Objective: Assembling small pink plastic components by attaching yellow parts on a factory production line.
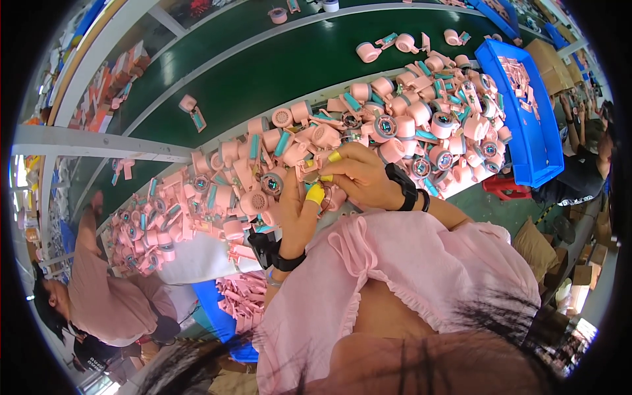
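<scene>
My left hand is closed on a pink handheld fan part, its thumb in a yellow finger cover. From the right, my right hand meets it, with yellow-covered fingertips pinched at the same part. A thin dark wire hangs just below the fingertips. The fingers hide most of the held part. All around lie many pink fan units with round grilles, grey rims and teal battery-like pieces, heaped on the white work table.
Beyond the heap runs a green conveyor belt with a few fan units on it. A blue bin with pink pieces stands at the right, another blue bin by the near left. A co-worker reaches in at the left.
</scene>
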